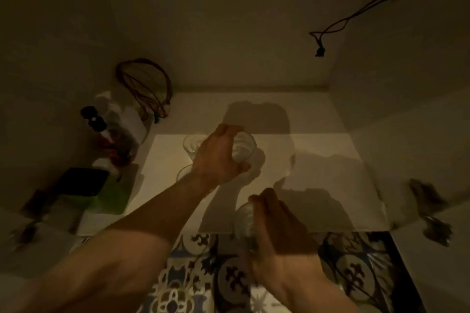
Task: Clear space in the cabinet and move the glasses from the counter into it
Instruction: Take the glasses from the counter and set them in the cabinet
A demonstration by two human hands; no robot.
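- The left hand [218, 157] and its long forearm were bare, with no sleeve in view.
- The right hand [277, 236] was equally bare, wrist uncovered.

A dim home kitchen cabinet: a pale shelf [318, 160] holds drinking glasses [191, 143], with bottles [94, 119], a green box [112, 193] and loose cords [145, 89] stowed left, above a patterned tile floor [193, 274].

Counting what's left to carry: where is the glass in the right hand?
In the head view, the right hand grips the glass low and centre, at the shelf's front edge, above the patterned floor.
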